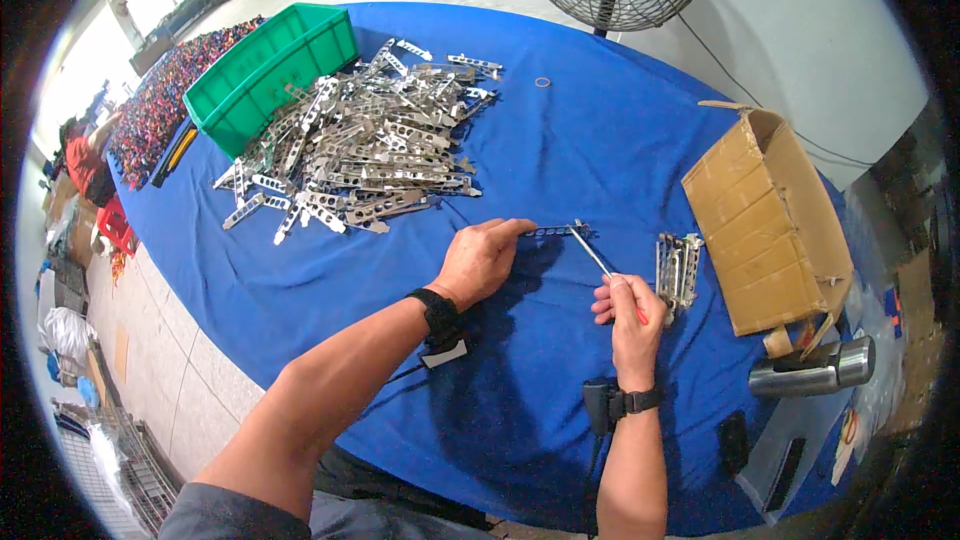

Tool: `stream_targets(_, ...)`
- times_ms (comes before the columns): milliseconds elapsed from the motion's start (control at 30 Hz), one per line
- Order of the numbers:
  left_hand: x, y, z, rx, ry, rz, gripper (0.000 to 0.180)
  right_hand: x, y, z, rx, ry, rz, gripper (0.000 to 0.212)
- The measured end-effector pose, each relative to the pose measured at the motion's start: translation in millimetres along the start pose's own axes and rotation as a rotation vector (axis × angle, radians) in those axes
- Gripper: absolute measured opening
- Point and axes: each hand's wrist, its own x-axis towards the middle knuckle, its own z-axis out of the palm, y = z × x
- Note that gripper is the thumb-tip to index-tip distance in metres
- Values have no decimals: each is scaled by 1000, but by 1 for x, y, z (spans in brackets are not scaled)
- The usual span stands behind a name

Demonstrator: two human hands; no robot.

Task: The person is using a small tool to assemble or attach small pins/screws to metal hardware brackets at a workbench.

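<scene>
One green plastic bin [262, 103], partly hidden by the pile of perforated metal strips [370, 140], too overlapped for me to count. Left hand [480, 262] pinches one strip [553, 231] over the blue cloth-covered desk [590, 145], fingers hiding its left end. Right hand [630, 312] grips one thin-shafted tool [592, 252], red handle mostly covered; I can't tell if its tip touches the strip. Then one small stack of strips [678, 268], one creased cardboard box [745, 230].
</scene>
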Motion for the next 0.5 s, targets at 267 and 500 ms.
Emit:
stream_targets(267,0,2,-1,23,-3,-4,26,0,2,-3,17,4,26,22)
stream_targets(500,0,1,0,28,4,6,26,-2,1,-4,6,7,31,22)
